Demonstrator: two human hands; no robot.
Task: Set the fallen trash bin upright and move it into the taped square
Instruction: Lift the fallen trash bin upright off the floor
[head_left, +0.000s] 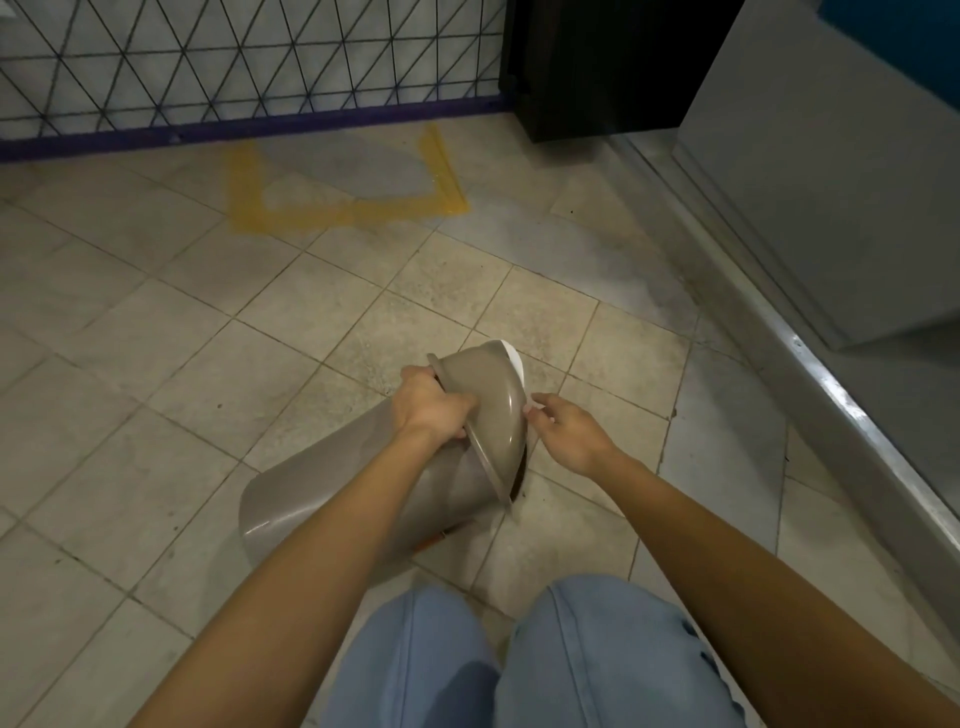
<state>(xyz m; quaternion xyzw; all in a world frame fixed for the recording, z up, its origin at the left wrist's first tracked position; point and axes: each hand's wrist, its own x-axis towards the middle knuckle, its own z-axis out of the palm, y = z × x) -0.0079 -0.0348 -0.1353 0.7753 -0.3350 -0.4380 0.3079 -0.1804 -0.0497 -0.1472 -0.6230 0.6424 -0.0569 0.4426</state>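
A grey-brown plastic trash bin (332, 499) lies tilted on the tiled floor in front of my knees, its domed lid (488, 410) pointing up and to the right. My left hand (431, 410) grips the rim where lid meets body. My right hand (569, 436) is at the right side of the lid, fingertips touching a white piece at its edge. The yellow taped square (348, 208) is on the floor further away, by the mesh fence; its far side is hidden in shadow.
A wire mesh fence (208, 67) with a purple base runs along the back. A black cabinet (597, 67) stands at the back right. A metal threshold rail (810, 353) and a grey panel (831, 182) border the right side. My jeans-covered knees (519, 660) are below.
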